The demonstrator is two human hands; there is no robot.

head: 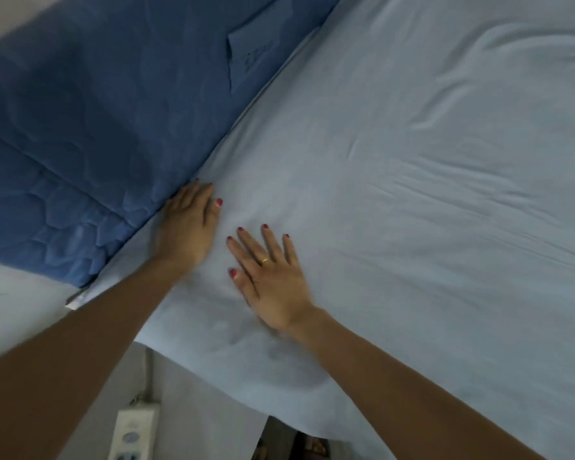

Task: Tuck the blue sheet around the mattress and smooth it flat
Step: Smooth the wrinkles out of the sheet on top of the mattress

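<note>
The blue sheet (412,180), pale in tone, covers the bed across the centre and right of the frame; shallow creases run over its right half; its lower edge hangs down over the side of the bed at lower centre. The mattress itself is hidden beneath the sheet.

Left hand (186,224): palm down on the sheet at centre left, fingers straight and together, their tips at the seam where the sheet meets the dark blue quilted cover (80,154); whether the tips go under that cover cannot be told. It holds nothing.

Right hand (269,277): flat on the sheet just to the right of the left hand, not touching it; fingers spread and straight, pressing the cloth; a gold ring (265,260) sits on one finger. It holds nothing.

The quilted cover fills the upper left, a lighter blue patch (256,58) lying on it near the top centre.

Lower left: a white power strip (133,433) on the floor (206,410), its cable running upward; a sandalled foot (299,446) shows at the bottom edge, partly blurred.
</note>
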